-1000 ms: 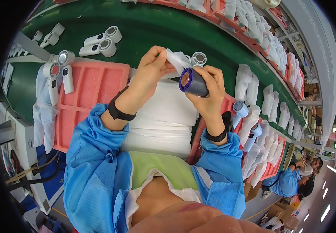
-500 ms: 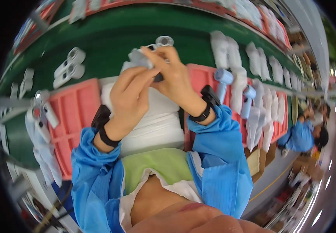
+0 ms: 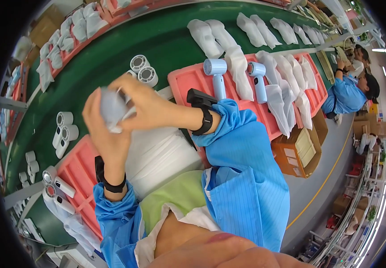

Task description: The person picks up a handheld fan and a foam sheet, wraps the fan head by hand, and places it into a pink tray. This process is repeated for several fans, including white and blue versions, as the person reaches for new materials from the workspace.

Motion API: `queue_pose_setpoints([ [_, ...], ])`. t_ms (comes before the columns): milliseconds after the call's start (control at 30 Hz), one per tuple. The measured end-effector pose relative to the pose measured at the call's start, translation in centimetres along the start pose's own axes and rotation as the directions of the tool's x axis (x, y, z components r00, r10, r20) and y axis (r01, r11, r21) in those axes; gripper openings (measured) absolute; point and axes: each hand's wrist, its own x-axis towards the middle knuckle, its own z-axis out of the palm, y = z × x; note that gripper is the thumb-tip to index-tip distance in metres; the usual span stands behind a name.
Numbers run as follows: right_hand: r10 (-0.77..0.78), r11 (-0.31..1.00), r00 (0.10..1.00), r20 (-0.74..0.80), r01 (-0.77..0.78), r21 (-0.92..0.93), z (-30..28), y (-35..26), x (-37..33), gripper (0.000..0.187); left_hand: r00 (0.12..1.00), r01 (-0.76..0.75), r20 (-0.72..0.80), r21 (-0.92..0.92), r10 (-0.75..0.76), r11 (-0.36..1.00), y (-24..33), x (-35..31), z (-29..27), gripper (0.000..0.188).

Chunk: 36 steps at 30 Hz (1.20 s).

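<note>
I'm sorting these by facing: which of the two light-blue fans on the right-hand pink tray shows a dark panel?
The right-hand light-blue fan, past the white bag between them: a dark panel shows on its handle. The left-hand fan shows none.

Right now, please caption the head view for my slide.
Left hand and right hand hold a wrapped device near pink trays.

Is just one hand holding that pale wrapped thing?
No, the left hand and right hand both have fingers around the wrapped thing.
</note>
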Motion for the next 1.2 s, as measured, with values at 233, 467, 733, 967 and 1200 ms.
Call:
queue_pose_setpoints([
  [233, -0.161, 0.977, 0.976, 0.145, 0.179, -0.119, -0.6, -1.3, 0.8, 0.067, 0.997, 0.081, 0.059, -0.742, -0.056, 0.665, -1.8, 0.1, -2.8, 0.038],
  [467, -0.105, 0.89, 0.992, -0.073, 0.061, -0.451, -1.1, -1.2, -0.2, 0.043, 0.924, 0.121, -0.225, -0.595, -0.309, 0.794, -1.0, -0.6, -2.6, 0.039],
  [733, -0.242, 0.699, 0.963, -0.12, 0.088, -0.709, 1.2, -3.7, -0.1, 0.041, 0.933, -0.038, -0.325, -0.518, -0.156, 0.855, -0.2, -1.6, -2.7, 0.044],
  [967, -0.293, 0.612, 0.948, -0.121, 0.089, -0.786, 1.4, -4.9, -0.2, 0.046, 0.916, -0.001, -0.359, -0.449, -0.179, 0.893, 0.8, -1.3, -2.7, 0.04],
  [1200, -0.348, 0.553, 0.923, -0.164, 0.061, -0.831, 1.4, -6.5, -0.8, 0.043, 0.865, 0.0, -0.375, -0.666, -0.334, 0.746, 1.2, -1.4, -2.9, 0.031],
])
